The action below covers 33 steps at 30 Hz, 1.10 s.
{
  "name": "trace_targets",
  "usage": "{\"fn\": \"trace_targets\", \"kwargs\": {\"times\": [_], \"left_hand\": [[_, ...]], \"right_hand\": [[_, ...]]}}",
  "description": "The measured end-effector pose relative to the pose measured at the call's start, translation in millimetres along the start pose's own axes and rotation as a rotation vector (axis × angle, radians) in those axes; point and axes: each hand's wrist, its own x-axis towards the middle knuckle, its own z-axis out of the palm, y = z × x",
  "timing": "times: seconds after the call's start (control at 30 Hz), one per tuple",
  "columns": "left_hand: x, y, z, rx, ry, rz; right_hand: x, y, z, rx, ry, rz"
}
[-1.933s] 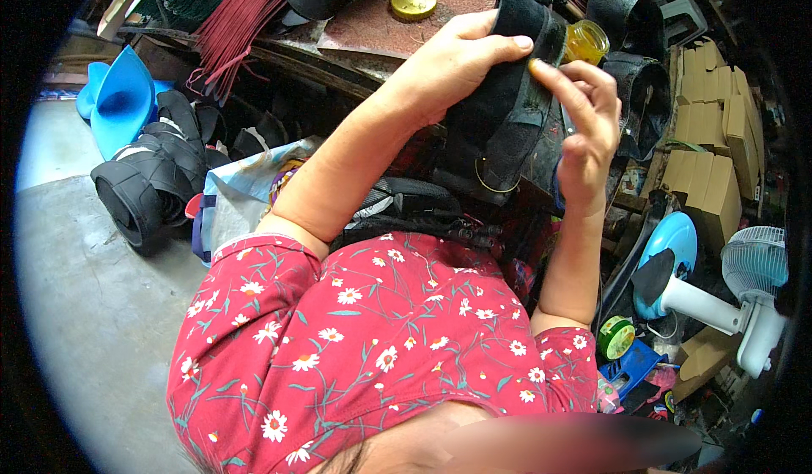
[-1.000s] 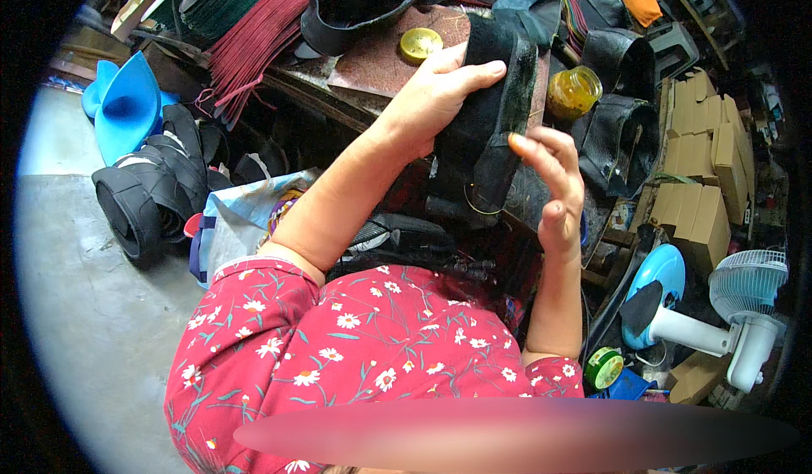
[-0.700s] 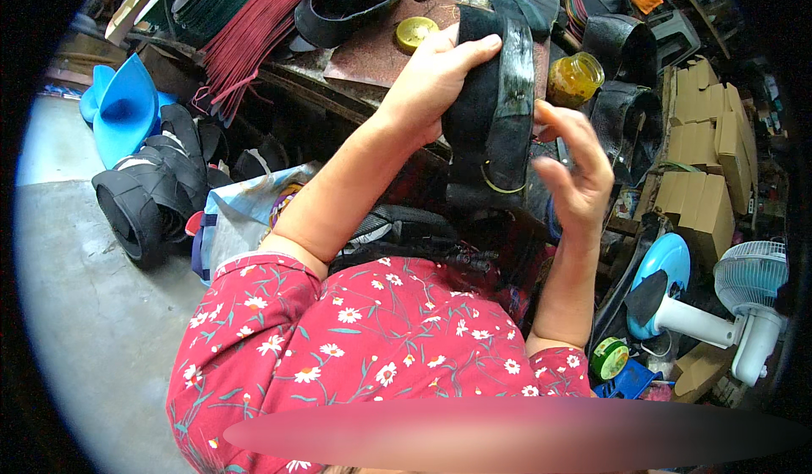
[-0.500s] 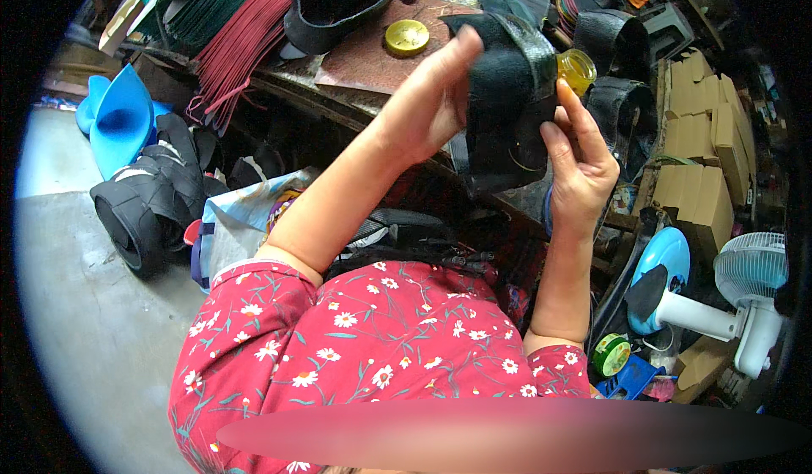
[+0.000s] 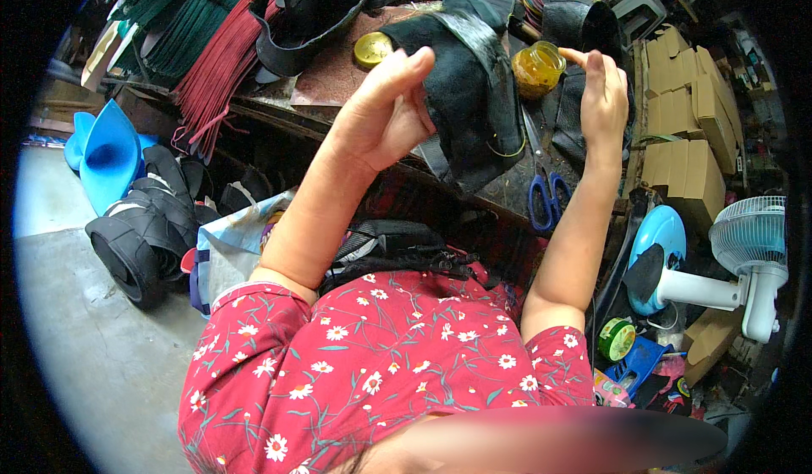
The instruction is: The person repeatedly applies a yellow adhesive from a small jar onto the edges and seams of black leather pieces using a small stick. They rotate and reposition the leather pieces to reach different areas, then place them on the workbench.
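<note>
A floppy black piece of material (image 5: pixel 461 85), with a shiny grey band along its far side, hangs from my left hand (image 5: pixel 381 110). My left fingers are tucked behind its left edge and the thumb points up. A thin pale thread loop (image 5: pixel 507 147) shows near its lower right. To its right stands a glass jar (image 5: pixel 539 72) with yellow-brown contents. My right hand (image 5: pixel 605 106) is beside the jar, its index finger stretched to the rim; whether the fingertip goes inside is unclear. Blue-handled scissors (image 5: pixel 543 202) lie below the jar.
A round yellow lid (image 5: pixel 372 49) rests on a reddish board (image 5: pixel 317 85). Bundles of red cords (image 5: pixel 224 60) hang at the table's left. Black bands (image 5: pixel 304 21) lie at the back. Cardboard boxes (image 5: pixel 685 165) and a white fan (image 5: pixel 748 233) stand on the right.
My right hand has left the black piece's right edge and moved up to the jar's rim. The view has shifted, and the scissors have come into sight.
</note>
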Motion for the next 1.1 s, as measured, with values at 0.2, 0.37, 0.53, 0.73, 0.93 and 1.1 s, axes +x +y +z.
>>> {"fn": "trace_targets", "kwargs": {"times": [0.2,0.37,0.53,0.73,0.93,1.1], "left_hand": [[5,-8,-4,0.338,-0.040,-0.114],[4,-8,-4,0.355,0.126,-0.144],[4,-9,0,0.303,0.135,-0.044],[5,-15,10,0.424,0.156,0.056],[8,-16,20,0.566,0.152,0.118],[5,-18,25,0.525,0.131,0.106]], "right_hand": [[26,18,32,-0.471,-0.181,-0.022],[26,3,15,-0.439,-0.166,-0.090],[6,3,-1,-0.314,0.065,-0.132],[-15,-22,-19,0.068,0.067,-0.139],[-48,-60,-4,0.535,-0.190,-0.127],[-57,-53,9,0.543,-0.157,-0.114]]}}
